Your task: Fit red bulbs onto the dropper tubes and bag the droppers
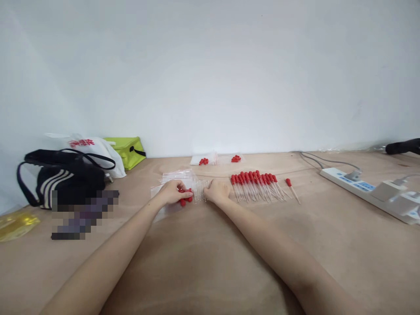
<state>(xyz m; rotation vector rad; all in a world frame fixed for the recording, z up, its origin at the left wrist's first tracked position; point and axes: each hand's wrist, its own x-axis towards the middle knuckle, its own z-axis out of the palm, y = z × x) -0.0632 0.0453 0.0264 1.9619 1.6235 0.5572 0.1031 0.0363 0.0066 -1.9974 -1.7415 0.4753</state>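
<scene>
Small, rounded red bulbs cluster under the left hand, at the left end of a row of clear, slender tubes on the brown wooden bench, nearer its back edge. The left thumb and fingers curl over the bulbs; whether they grip one, I cannot tell. The right hand bends its fingers at the row's right end, their hold unclear. Flat, clear plastic bags lie around the left hand. Right of the right hand, red-topped, slim droppers lie side by side, one apart. Along the back edge sit two clear packets with more bulbs. A white power strip lies toward the right edge.
</scene>
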